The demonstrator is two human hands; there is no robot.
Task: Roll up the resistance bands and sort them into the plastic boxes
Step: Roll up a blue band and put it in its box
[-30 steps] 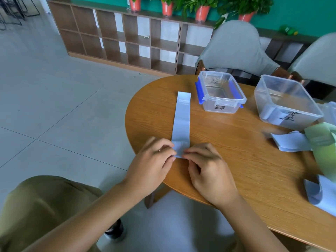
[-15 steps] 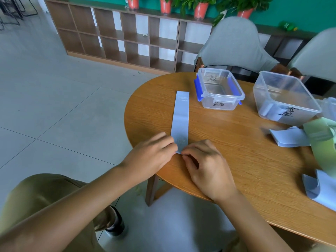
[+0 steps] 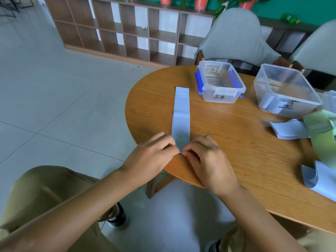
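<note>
A pale blue resistance band [image 3: 181, 113] lies flat and straight on the round wooden bench [image 3: 236, 142], running away from the person toward the far edge. Its near end sits at the bench's front rim, where both hands meet. The left hand [image 3: 152, 159] and the right hand [image 3: 209, 160] each have the fingers curled, and the grip of each pinches a corner of the band's near end between thumb and fingertips; the end looks just lifted or folded there, though the fingers hide most of it.

Just beyond and right of the band's far end stands a small clear plastic box with blue clips [image 3: 221, 82], marked with handwriting on its side. Further right stands a larger clear plastic box [image 3: 285, 91], also marked, with a pale rolled band [image 3: 271, 104] inside it. Near that box, at the bench's right side, lie a loose pale blue band [image 3: 289, 130], a green band [image 3: 323, 135] and another pale blue band [image 3: 316, 179] closer to the person.
</note>
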